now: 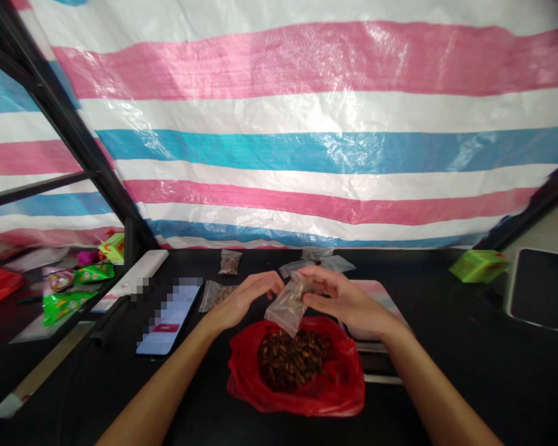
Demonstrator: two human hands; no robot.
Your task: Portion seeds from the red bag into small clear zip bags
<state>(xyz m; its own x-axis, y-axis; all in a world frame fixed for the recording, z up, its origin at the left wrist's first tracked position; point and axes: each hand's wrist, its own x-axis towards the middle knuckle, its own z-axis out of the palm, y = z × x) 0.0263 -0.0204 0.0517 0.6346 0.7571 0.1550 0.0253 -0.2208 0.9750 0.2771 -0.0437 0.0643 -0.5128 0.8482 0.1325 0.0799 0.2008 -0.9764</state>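
My right hand [337, 297] pinches a small clear zip bag [288, 306] with some pale brown bits inside. The bag is tilted, its lower edge over the heap of dark brown seed-like pieces [291, 359] in an open red plastic bag [353, 390]. My left hand [251, 297] is beside the clear bag, fingers loosely bent and their tips close to its edge; whether they touch it is unclear. Under and behind the left hand lies a filled small bag [211, 295]. Another filled small bag [230, 263] sits farther back.
Flat clear bags [337, 263] lie at the back. A flat pale device [376, 291] is partly behind my right hand. A lit phone [170, 319] and a white power strip [137, 279] are left; green snack packets [67, 303] beyond. At right are a green box [478, 265] and a dark-screened phone [539, 288].
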